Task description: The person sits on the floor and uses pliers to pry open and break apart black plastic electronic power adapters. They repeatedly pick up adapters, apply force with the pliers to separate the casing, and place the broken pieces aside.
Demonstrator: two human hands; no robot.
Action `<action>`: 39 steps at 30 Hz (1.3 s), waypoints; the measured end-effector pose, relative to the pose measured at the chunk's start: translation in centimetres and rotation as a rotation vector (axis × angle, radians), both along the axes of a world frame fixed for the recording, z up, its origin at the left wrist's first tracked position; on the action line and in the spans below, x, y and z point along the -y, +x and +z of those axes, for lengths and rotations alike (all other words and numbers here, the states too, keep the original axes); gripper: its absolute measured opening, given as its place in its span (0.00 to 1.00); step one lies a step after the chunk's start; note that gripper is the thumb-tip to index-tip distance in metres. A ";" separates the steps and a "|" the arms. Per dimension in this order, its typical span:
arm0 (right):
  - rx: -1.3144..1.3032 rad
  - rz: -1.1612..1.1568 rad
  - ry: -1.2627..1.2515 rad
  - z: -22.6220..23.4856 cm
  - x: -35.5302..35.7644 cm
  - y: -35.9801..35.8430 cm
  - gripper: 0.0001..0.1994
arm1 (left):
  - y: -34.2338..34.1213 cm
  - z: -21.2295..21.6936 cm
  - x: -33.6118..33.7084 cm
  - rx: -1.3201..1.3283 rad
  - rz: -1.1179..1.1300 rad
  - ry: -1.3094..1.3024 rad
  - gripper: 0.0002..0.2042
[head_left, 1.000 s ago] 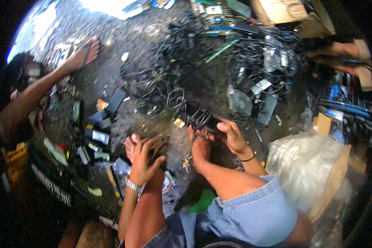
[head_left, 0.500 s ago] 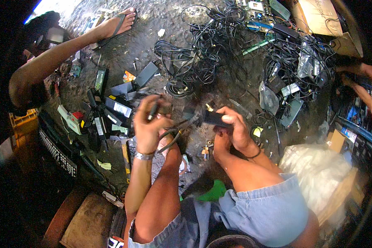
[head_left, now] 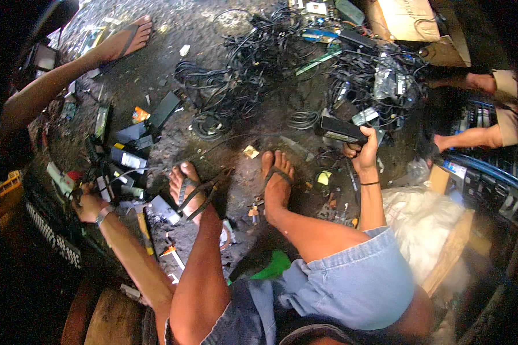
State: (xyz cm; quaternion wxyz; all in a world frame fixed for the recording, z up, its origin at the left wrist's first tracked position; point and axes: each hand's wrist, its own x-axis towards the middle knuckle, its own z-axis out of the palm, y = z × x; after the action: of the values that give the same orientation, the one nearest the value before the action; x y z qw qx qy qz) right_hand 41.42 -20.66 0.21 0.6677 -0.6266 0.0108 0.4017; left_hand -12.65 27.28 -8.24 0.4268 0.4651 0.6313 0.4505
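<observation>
My right hand [head_left: 364, 150] is raised at the right, its fingers wrapped round one end of a black box-shaped power adapter [head_left: 342, 130] with a label on its side. My left hand [head_left: 91, 206], with a metal watch band on the wrist, reaches down at the left. It is beside a heap of black power adapters [head_left: 126, 159] and a white-and-red tool [head_left: 60, 179]. Its fingers are dark and partly hidden, so any hold is unclear. A dark blue-grey adapter [head_left: 166, 109] lies beyond the heap.
Tangled black cables [head_left: 236, 75] spread over the dirt floor ahead, with a second cable heap [head_left: 380, 75] at the right. A cardboard box [head_left: 406, 20] stands behind it. A white sack [head_left: 411, 224] is by my right knee. Other people's legs [head_left: 472, 138] show at both sides.
My hands have moved apart: the left down and left to the adapter heap, the right outward with the black adapter. The view has shifted to the right.
</observation>
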 end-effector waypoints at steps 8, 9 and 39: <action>0.215 0.068 -0.231 1.3 -4.7 -3.8 0.18 | 8.0 1.4 3.7 -0.704 -0.502 0.287 0.30; 0.242 0.061 -0.295 1.8 -5.2 -4.9 0.17 | 12.8 3.3 6.6 -0.662 -0.662 0.468 0.32; 0.217 1.041 -0.115 -1.0 -12.9 -15.9 0.32 | 24.4 7.1 14.5 -0.702 -1.187 0.724 0.31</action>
State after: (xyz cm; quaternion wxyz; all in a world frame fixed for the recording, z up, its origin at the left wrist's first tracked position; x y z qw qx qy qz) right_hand 25.51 -7.78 -0.84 0.3417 -0.6227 -0.3488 0.6114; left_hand 11.75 12.82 -1.13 0.1934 0.9510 0.1884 0.1510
